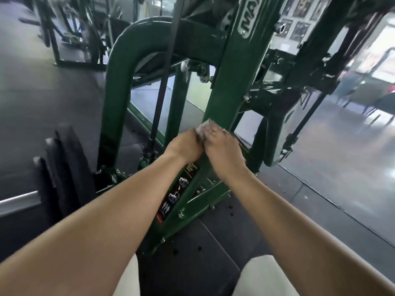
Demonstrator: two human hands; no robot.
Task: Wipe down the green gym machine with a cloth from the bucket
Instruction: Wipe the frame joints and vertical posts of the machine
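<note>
The green gym machine [224,82] fills the middle of the view, with a thick slanted upright post running from the top down toward me. A small pale cloth [204,128] is bunched against this post about halfway down. My left hand [186,146] and my right hand [222,149] meet on the post, and both grip the cloth between their fingers. Most of the cloth is hidden under my fingers. A black label with pictograms [177,193] is stuck on the post just below my hands. No bucket is in view.
Black weight plates [64,167] on a steel bar [17,201] stand at the left. A curved green frame tube [119,82] and a black cable [164,82] rise beside the post. More green machines [70,35] stand at the back left. Dark rubber flooring [320,167] spreads to the right.
</note>
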